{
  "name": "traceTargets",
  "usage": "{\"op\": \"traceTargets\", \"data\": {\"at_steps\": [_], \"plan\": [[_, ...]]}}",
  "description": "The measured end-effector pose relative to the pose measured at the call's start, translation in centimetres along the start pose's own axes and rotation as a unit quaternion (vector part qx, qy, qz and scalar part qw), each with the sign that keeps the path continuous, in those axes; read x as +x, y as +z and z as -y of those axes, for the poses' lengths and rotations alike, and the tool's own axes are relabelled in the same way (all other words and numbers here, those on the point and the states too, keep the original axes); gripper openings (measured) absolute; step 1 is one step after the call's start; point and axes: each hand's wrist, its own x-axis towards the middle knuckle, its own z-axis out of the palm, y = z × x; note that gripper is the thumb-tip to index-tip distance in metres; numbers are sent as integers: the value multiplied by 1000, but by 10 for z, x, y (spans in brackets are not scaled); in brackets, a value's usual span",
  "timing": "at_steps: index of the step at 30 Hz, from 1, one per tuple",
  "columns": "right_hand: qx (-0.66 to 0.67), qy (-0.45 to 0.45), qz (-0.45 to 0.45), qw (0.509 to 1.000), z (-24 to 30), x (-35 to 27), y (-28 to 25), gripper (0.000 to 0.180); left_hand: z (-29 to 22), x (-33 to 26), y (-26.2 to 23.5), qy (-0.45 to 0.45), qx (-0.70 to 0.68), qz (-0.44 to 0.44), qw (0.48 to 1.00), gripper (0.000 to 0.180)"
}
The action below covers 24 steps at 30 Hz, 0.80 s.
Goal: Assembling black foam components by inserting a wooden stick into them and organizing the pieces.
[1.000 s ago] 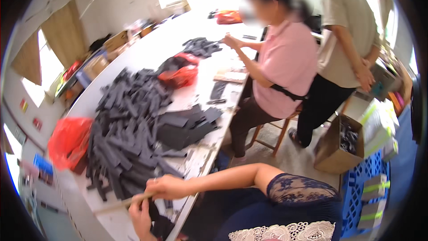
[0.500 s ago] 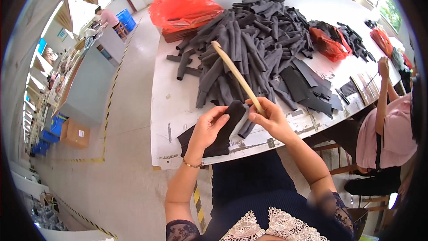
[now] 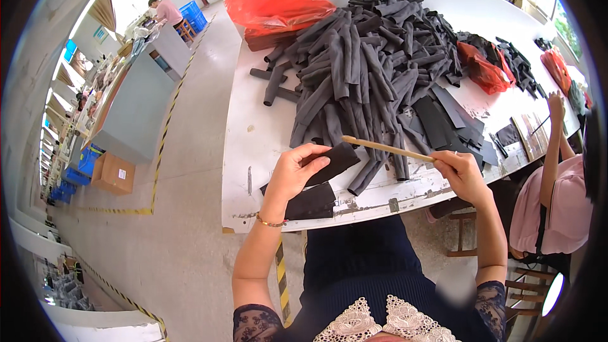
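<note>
My left hand [image 3: 296, 171] pinches a black fabric tube [image 3: 335, 163] above the near edge of the white table. In my right hand [image 3: 461, 172] is the end of a pale wooden stick [image 3: 389, 148], which points left. Its free tip is close to the open end of the tube; whether they touch I cannot tell. Under my left wrist lies another black fabric piece [image 3: 311, 202], flat on the table. Beyond both hands rises a large heap of dark grey fabric tubes [image 3: 354, 63]. One loose tube [image 3: 366, 177] lies between my hands at the heap's near side.
A red plastic bag [image 3: 275, 6] sits at the far left of the white table [image 3: 244, 126]. Flat black pieces [image 3: 437, 123] lie right of the heap, with another red bag [image 3: 484, 69] beyond. At the right a co-worker in pink [image 3: 551, 206] sits with a raised arm.
My right hand has moved right and swung the stick from steep to nearly level. The tube in my left hand has tilted toward the right. The head view has shifted slightly.
</note>
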Motion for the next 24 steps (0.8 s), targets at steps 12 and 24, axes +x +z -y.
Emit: {"op": "traceTargets", "data": {"at_steps": [12,24], "plan": [[-38,-52,112,992,23,12,46,26,-25,11,38,216,273,149,926,22],[277,87,89,953,34,-13,150,25,46,-28,101,-10,-507,-135,851,45]]}}
